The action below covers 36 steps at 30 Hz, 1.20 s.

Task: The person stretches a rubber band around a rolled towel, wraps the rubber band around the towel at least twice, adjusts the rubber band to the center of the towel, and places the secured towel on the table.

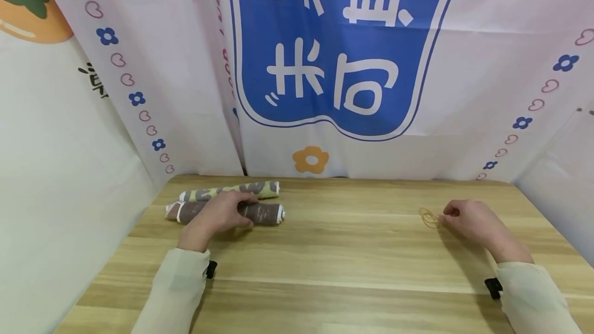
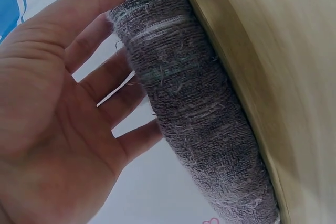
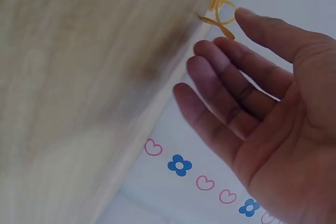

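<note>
A grey-brown rolled towel [image 1: 262, 214] lies at the left of the wooden table, with white showing at its ends. My left hand [image 1: 221, 214] grips it across the middle, thumb on the near side and fingers on the far side. In the left wrist view the fingertips disappear behind the towel's grey terry surface [image 2: 189, 98]. At the right, several thin yellow rubber bands [image 1: 429, 218] lie in a loose tangle. The right hand [image 1: 475, 224] is beside them, its fingertips at their edge. Thumb and index finger stand apart near the bands in the right wrist view.
A second rolled towel [image 1: 268, 189], green and grey, lies just behind the grey-brown one. The wooden table [image 1: 325, 262] ends at the back against a white printed cloth [image 1: 199, 133]. A white wall [image 1: 51, 184] borders the left side.
</note>
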Tool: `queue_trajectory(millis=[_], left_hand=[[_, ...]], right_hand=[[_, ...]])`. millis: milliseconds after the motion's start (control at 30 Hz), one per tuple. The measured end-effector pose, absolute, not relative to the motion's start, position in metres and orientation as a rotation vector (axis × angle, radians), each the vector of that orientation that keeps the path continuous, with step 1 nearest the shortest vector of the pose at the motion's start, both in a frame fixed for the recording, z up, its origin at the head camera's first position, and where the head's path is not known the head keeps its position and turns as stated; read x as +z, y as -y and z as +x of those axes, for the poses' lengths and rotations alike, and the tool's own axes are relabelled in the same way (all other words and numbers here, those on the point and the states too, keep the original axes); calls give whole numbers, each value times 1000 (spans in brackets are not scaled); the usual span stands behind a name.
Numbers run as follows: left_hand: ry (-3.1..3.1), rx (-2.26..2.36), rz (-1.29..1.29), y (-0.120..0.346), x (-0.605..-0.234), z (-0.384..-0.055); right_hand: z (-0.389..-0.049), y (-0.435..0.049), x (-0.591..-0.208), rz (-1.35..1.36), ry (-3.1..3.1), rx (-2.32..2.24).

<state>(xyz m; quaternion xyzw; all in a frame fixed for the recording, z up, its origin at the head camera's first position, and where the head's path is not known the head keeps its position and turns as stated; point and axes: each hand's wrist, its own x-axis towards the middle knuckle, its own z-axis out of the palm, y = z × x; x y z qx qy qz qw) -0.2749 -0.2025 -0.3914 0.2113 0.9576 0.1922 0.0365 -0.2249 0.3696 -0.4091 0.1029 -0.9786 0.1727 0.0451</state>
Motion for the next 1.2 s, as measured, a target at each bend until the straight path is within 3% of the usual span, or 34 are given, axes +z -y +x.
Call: queue_trajectory(millis=[500, 1200], left_hand=[[-2968, 543, 573, 205, -393, -276], [-2983, 532, 586, 205, -396, -277]], right_hand=[[-227, -375, -409, 284, 2977, 590], [-221, -363, -390, 160, 2820, 1136]])
